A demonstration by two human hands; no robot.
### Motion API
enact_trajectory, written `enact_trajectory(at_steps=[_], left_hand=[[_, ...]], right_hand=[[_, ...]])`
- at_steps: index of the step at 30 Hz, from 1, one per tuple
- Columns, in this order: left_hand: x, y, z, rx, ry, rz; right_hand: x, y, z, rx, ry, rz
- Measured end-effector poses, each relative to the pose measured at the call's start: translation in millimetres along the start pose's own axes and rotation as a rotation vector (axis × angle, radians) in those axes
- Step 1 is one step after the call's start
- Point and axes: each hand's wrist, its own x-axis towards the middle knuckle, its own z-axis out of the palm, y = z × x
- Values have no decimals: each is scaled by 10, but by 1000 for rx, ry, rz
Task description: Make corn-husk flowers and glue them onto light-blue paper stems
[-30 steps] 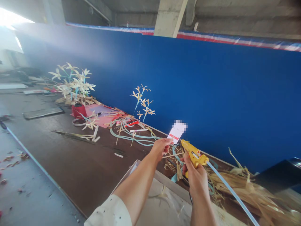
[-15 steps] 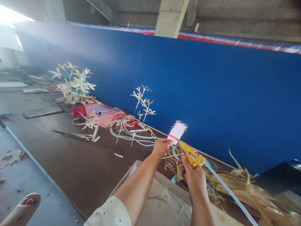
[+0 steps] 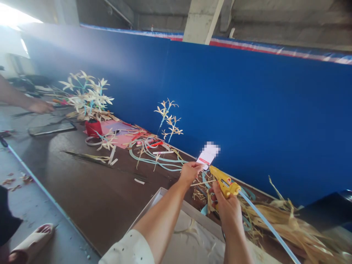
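Note:
My right hand point(image 3: 229, 209) is wrapped round a yellow glue gun point(image 3: 224, 182), with a long pale glue stick point(image 3: 268, 224) running out of its back end. The gun's nozzle points left, close to the fingertips of my left hand point(image 3: 190, 173). Those fingers are pinched together; whatever they hold is too small to make out. A thin pale stalk point(image 3: 202, 183) stretches between the two hands. Just beyond my left fingertips is a white phone screen point(image 3: 206, 157) with a red bar, partly pixelated. Below my forearms lies a pale shallow box point(image 3: 189, 211).
Dried-leaf flowers point(image 3: 89, 95) stand by the blue partition point(image 3: 247, 110), near a red pot point(image 3: 93, 127). Pale blue tubing point(image 3: 154, 165) coils on the brown table point(image 3: 104, 198). Dry husks point(image 3: 291, 227) lie right. Another person's hand point(image 3: 41, 106) reaches in at far left.
Another person's arm and hand have come in at the far left, and that person's foot and dark clothing show at lower left. My hands and the glue gun have hardly moved.

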Motion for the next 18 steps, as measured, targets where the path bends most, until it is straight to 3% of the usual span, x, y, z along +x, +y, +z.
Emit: enact_trajectory(at_steps=[4,18], left_hand=[[-15,29,-1,27,2,9],[-30,47,-3,51,8,34]], right_hand=[[28,21,-28,-40,-51,40],[66,83,-42,-69,-49,1]])
